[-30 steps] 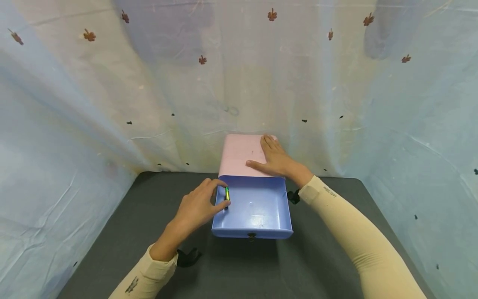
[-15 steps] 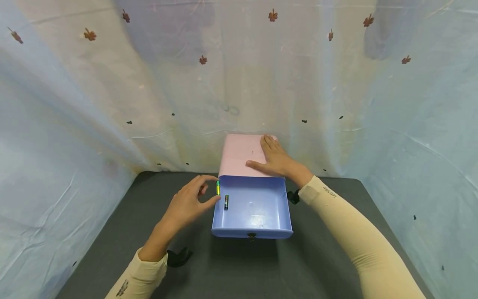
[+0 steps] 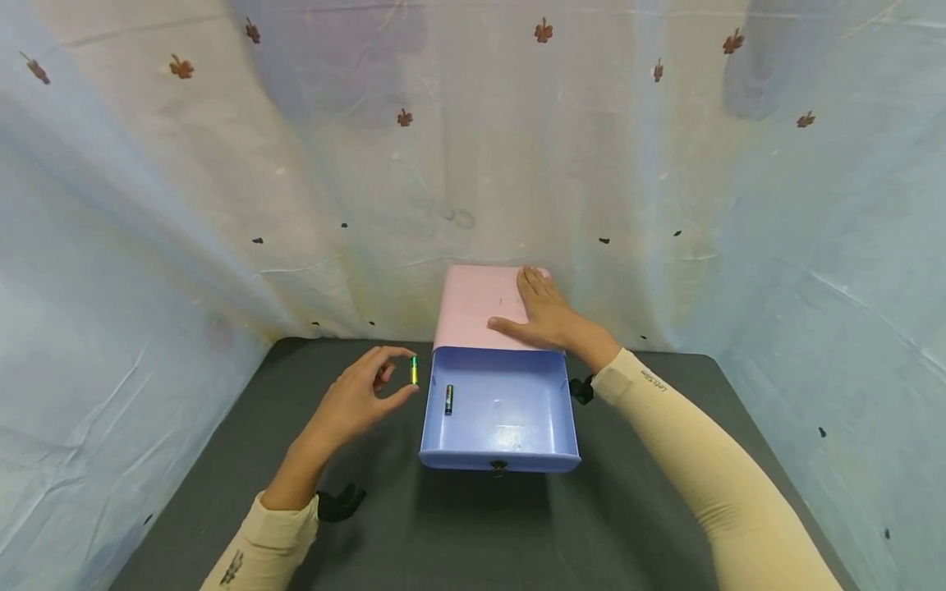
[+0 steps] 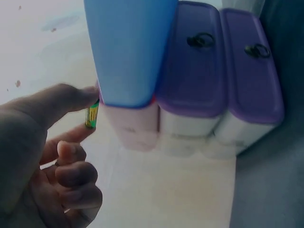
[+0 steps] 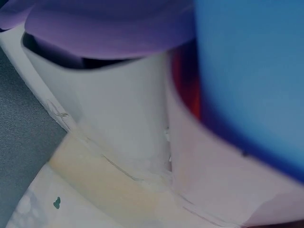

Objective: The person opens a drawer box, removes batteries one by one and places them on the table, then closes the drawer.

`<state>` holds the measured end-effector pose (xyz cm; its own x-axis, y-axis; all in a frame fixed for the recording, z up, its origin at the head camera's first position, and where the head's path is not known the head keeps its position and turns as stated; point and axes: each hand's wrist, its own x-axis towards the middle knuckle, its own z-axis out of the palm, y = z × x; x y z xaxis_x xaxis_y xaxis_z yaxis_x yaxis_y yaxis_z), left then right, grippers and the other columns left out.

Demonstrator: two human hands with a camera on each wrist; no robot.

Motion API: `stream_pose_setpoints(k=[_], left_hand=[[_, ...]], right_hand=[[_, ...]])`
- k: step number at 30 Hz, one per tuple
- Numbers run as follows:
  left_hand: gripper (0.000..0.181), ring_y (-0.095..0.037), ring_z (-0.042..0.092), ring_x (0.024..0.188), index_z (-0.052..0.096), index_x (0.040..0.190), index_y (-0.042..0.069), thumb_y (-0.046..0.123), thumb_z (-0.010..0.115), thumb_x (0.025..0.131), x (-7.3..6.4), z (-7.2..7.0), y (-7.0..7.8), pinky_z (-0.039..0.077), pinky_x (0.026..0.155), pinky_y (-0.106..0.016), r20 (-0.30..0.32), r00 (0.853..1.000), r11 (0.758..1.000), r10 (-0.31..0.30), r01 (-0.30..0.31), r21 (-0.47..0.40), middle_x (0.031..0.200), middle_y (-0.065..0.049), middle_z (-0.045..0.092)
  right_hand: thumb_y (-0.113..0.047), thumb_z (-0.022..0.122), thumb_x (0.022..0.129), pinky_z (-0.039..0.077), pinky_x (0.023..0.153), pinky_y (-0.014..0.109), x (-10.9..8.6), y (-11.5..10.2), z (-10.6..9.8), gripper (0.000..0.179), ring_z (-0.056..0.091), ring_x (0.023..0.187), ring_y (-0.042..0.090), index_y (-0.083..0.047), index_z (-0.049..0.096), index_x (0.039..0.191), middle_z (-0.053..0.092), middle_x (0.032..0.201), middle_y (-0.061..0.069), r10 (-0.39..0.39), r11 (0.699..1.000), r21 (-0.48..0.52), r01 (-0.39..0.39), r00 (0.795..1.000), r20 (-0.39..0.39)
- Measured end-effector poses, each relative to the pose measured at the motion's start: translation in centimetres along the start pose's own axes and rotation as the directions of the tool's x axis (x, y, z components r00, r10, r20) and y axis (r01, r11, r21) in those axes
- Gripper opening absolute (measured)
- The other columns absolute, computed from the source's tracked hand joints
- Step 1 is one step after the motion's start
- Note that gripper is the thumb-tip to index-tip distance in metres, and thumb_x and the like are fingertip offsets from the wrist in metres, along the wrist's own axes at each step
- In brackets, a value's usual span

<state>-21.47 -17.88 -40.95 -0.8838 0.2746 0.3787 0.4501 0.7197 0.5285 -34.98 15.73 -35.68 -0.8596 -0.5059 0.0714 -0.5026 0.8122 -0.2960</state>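
A small green-and-yellow battery [image 3: 414,370] is pinched upright between the thumb and index finger of my left hand [image 3: 353,400], left of the drawer and apart from it. The left wrist view also shows this battery [image 4: 91,115] between the fingertips. A second, dark battery [image 3: 448,400] lies along the left side inside the pulled-out blue drawer [image 3: 510,410]. My right hand [image 3: 547,318] rests with spread fingers on the pink top of the drawer unit [image 3: 476,304]. The right wrist view shows the unit's side, not the hand.
Below the open drawer, two shut drawers with purple fronts [image 4: 194,71] and ring pulls show in the left wrist view. The unit stands on a dark table [image 3: 628,509]. A pale curtain [image 3: 473,164] hangs close behind and on both sides.
My left hand has lifted the green-and-yellow battery out over the drawer's left edge and moved left. The dark battery came into full view in the drawer. My right hand has stayed put.
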Motion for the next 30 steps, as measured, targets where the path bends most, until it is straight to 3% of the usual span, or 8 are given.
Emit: stream_pose_setpoints(k=[9, 19, 30], left_hand=[[0.047, -0.018, 0.048, 0.078, 0.064, 0.137, 0.016, 0.027, 0.085, 0.097, -0.2, -0.1, -2.5, 0.038, 0.067, -0.032, 0.051, 0.999, 1.0, 0.009, -0.009, 0.012, 0.09, 0.005, 0.047], [0.046, -0.011, 0.043, 0.073, 0.065, 0.137, 0.015, 0.025, 0.084, 0.097, 0.0, 0.1, -5.0, 0.039, 0.067, -0.032, 0.107, 0.993, 0.999, 0.054, -0.054, -0.002, 0.086, 0.005, 0.046], [0.046, -0.009, 0.043, 0.072, 0.064, 0.14, 0.013, 0.024, 0.081, 0.099, 0.4, 1.8, -8.5, 0.04, 0.07, -0.032, 0.21, 0.977, 0.999, 0.036, -0.033, -0.019, 0.086, -0.008, 0.051]], right_hand=[[-0.077, 0.049, 0.1, -0.006, 0.132, 0.044, -0.1, 0.1, 0.1, 0.117, -0.008, 0.166, 0.033, 0.004, 0.0, 0.169, -0.005, 0.178, 0.023, -0.003, 1.0, 0.002, 0.003, 1.0, 0.0], [-0.076, 0.048, 0.1, -0.007, 0.132, 0.044, -0.2, 0.1, 0.2, 0.116, -0.01, 0.165, 0.032, 0.004, -0.002, 0.169, -0.007, 0.178, 0.023, 0.004, 1.0, 0.005, -0.004, 1.0, 0.0], [-0.076, 0.049, 0.101, -0.007, 0.132, 0.044, -0.3, 0.1, -0.1, 0.116, -0.01, 0.165, 0.032, 0.004, -0.002, 0.168, -0.007, 0.178, 0.023, -0.005, 1.0, 0.011, 0.005, 1.0, 0.005]])
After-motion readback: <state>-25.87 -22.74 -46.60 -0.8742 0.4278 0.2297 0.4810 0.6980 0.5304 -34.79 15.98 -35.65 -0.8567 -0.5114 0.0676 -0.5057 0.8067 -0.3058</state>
